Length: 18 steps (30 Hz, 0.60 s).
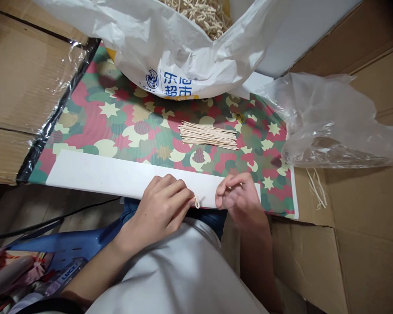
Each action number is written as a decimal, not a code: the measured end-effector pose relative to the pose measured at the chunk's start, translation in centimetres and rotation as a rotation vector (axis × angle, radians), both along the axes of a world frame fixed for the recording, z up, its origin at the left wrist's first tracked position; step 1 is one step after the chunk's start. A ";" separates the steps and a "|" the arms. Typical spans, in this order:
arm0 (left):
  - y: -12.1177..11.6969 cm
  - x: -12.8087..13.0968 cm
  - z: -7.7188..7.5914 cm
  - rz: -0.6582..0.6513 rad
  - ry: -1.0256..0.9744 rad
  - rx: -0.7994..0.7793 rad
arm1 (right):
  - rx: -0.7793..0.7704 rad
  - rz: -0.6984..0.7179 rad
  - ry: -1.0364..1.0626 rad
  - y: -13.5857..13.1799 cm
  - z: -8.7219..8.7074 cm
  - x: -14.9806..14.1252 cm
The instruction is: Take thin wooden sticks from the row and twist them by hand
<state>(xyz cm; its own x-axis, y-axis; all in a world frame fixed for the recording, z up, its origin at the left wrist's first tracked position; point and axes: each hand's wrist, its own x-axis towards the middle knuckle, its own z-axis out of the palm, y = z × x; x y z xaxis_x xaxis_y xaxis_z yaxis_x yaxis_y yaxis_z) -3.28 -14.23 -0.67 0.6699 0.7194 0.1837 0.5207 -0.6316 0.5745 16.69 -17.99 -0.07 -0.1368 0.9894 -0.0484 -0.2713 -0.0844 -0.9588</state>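
Note:
Near the table's front edge, my left hand (pixel 168 205) is closed, with thumb and fingertips pinching a small loop of cream cord (pixel 197 202). The loop sticks out to the right of the fingertips, and the rest of the cord is hidden in the hand. To the right of it, my right hand (pixel 239 196) is raised over the white strip (pixel 118 174), apart from the loop. Its fingers are loosely bent with gaps between them, slightly blurred, and nothing shows in them. Beyond both hands lies a flat bundle of straight cream cords (pixel 209 135) on the patterned table cover (pixel 144 135).
A white plastic bag (pixel 196 65) stands at the back, with many short cream pieces (pixel 206 17) inside. A clear plastic bag (pixel 340 122) lies at the right over cardboard (pixel 370 196). Loose cord strands (pixel 317 187) are there too. A blue plastic basket (pixel 68 244) is at lower left.

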 end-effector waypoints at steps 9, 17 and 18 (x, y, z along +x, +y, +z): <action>0.9 -0.3 0.0 0.043 -0.051 0.018 | -0.124 0.211 0.520 -1.9 -3.1 0.5; 3.2 -0.3 -0.8 0.071 0.259 0.136 | -0.583 0.310 -0.566 -11.3 -7.6 5.2; 3.1 -0.5 -0.6 0.093 0.229 0.124 | -0.552 0.247 -0.710 -11.9 -8.0 5.4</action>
<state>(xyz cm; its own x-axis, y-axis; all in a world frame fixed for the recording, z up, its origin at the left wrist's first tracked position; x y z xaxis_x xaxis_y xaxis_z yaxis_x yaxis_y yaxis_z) -3.76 -11.17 -1.31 0.6365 0.7610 0.1255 0.6867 -0.6333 0.3569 22.08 -29.92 -8.12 -0.0987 0.7480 -0.6563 0.4497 -0.5548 -0.6999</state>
